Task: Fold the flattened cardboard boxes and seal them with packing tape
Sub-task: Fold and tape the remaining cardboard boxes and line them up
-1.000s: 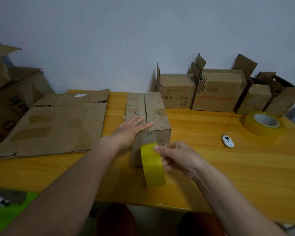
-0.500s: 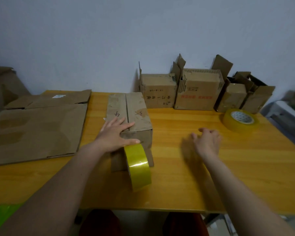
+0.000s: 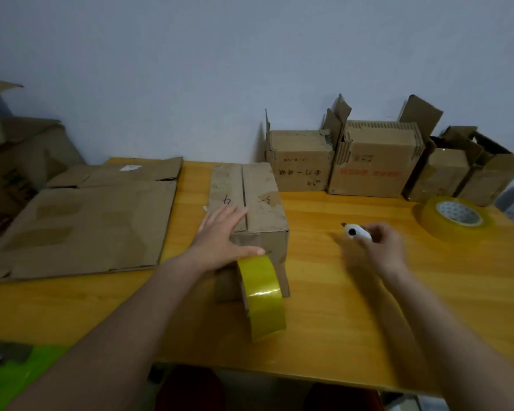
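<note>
The left hand (image 3: 220, 244) lies flat and open on the box (image 3: 250, 209) mid-worktop, pinning tape (image 3: 261, 295) that hangs uncut. The right hand (image 3: 380, 247) grips the cutter (image 3: 357, 232). Flattened boxes (image 3: 83, 226) remain unfolded.

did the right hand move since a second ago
Yes: the right hand left the tape strip and went right to the white cutter on the table.

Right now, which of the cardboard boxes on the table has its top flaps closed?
The box under the left hand, marked 4 and 3. The boxes along the wall have flaps standing open; the cardboard at left lies flat.
</note>
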### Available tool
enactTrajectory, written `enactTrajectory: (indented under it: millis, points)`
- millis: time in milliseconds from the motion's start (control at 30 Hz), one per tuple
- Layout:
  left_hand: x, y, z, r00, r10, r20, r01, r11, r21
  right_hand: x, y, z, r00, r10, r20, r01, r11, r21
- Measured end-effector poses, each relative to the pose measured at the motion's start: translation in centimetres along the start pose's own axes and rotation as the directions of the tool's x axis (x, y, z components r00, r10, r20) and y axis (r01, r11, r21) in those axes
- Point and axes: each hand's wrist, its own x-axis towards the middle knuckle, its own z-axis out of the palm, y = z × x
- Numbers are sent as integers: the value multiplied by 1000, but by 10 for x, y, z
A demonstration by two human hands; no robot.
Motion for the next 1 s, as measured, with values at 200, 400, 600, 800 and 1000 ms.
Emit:
enactTrajectory:
  millis: [200, 400, 600, 800, 1000]
  points:
    - [-36, 18, 14, 763, -483, -430, 87, 735, -672, -69, -91, 36, 702, -620, 351, 619, 774, 132]
    - [-50, 19, 40, 817, -485, 310, 401, 93, -911, -73, -99, 51, 615, -624, 482, 735, 675, -65]
    - [-35, 12, 44, 817, -451, 359, 448, 105, -888, -81, -101, 52, 547, -681, 487, 806, 586, -85]
    - [-31, 5, 47, 837, -437, 329, 416, 119, -901, -86, -104, 49, 476, -695, 539, 863, 488, -132]
    - [-27, 2, 51, 848, -436, 301, 384, 114, -916, -59, -64, 15, 726, -492, 480, 673, 651, -351]
